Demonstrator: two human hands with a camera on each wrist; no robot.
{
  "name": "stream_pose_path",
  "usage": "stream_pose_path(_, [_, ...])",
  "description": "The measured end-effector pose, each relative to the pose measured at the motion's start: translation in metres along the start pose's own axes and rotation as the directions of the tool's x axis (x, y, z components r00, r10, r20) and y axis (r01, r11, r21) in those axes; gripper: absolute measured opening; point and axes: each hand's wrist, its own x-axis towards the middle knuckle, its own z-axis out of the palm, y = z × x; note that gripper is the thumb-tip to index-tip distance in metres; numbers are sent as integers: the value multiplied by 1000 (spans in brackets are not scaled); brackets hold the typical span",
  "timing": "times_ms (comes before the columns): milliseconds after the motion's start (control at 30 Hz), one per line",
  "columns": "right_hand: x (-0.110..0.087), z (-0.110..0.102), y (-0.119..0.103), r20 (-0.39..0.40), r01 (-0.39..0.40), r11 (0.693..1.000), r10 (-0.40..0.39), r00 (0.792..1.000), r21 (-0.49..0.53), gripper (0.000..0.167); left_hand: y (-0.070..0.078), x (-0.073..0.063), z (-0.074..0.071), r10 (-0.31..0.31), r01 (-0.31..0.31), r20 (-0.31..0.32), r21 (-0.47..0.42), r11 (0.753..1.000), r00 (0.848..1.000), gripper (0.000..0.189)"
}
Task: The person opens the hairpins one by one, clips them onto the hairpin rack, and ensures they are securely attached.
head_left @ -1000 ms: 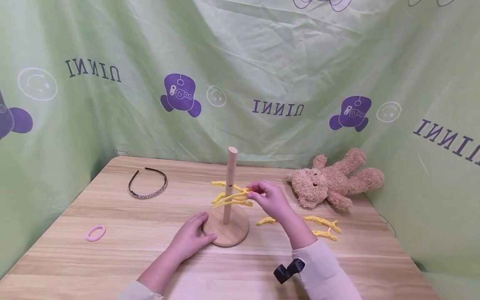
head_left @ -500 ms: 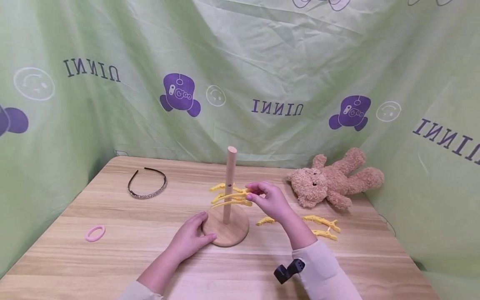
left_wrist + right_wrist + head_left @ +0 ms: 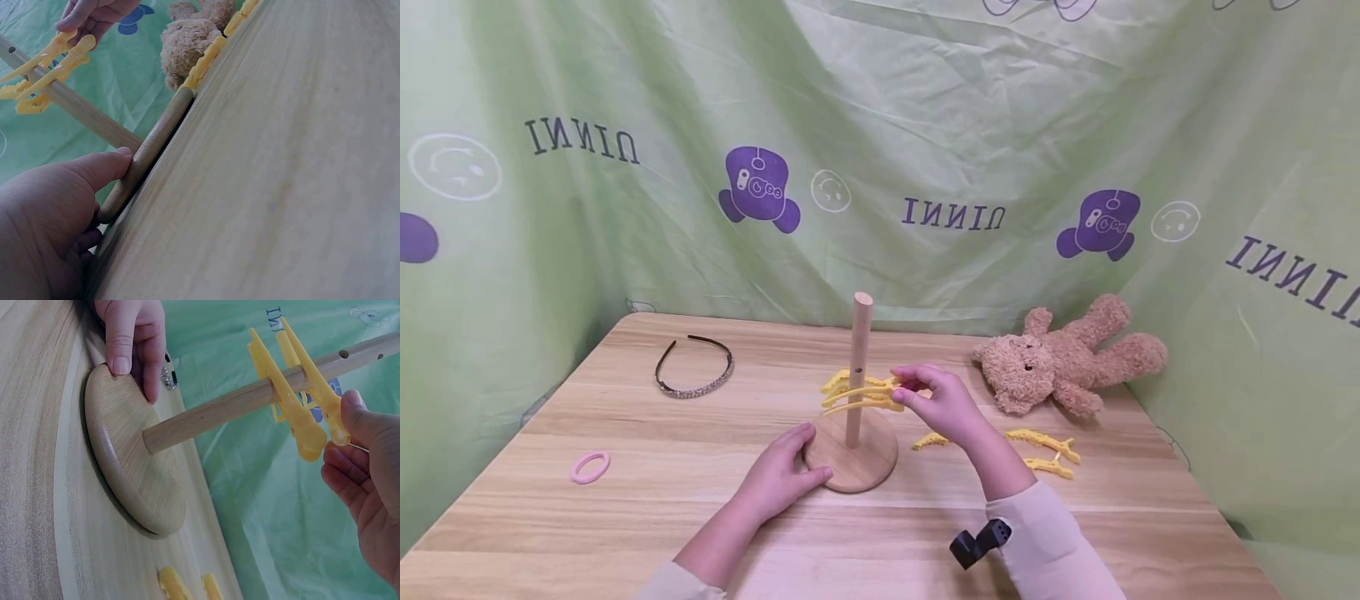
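A wooden stand has an upright post point(image 3: 861, 333) on a round base point(image 3: 850, 468). My left hand point(image 3: 778, 479) grips the base's left edge, thumb on the rim in the left wrist view. Two yellow alligator hair clips straddle the post partway up, one above the other. My right hand point(image 3: 936, 402) pinches the handle end of the upper hair clip point(image 3: 320, 390) between thumb and fingers. Just below it, the lower hair clip point(image 3: 299, 430) sits across the post, nearer the base. Both clips' arms pass either side of the post.
More yellow hair clips point(image 3: 1045, 442) lie on the table at the right, partly behind the right forearm. A brown teddy bear point(image 3: 1067, 367) lies at the back right. To the left are a black headband point(image 3: 696, 390) with a beaded section and a pink ring point(image 3: 591, 467).
The upper hair clip's far arm has swung down and in towards its near arm, closing around the post. Both hands stay almost in place.
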Motion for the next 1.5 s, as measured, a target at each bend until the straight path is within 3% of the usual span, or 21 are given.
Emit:
stream_pose_path(300, [-3, -3, 0, 29, -37, 999, 36, 999, 26, 43, -1, 2, 1, 11, -10, -7, 9, 1000, 1000, 73])
stream_pose_path(533, [-15, -14, 8, 36, -127, 991, 126, 991, 40, 51, -2, 2, 1, 11, -11, -4, 9, 1000, 1000, 75])
stream_pose_path(800, [-46, -35, 30, -63, -140, 989, 137, 989, -37, 49, -1, 1, 0, 5, -5, 1, 5, 1000, 1000, 75])
stream_pose_path(1167, [-102, -67, 67, -143, -270, 956, 254, 957, -111, 50, -2, 0, 2, 1, -1, 1, -1, 1000, 1000, 75])
stream_pose_path(1500, [-138, -86, 95, -208, -364, 907, 322, 924, -211, 49, 0, -1, 1, -2, 2, 3, 2, 1000, 1000, 76])
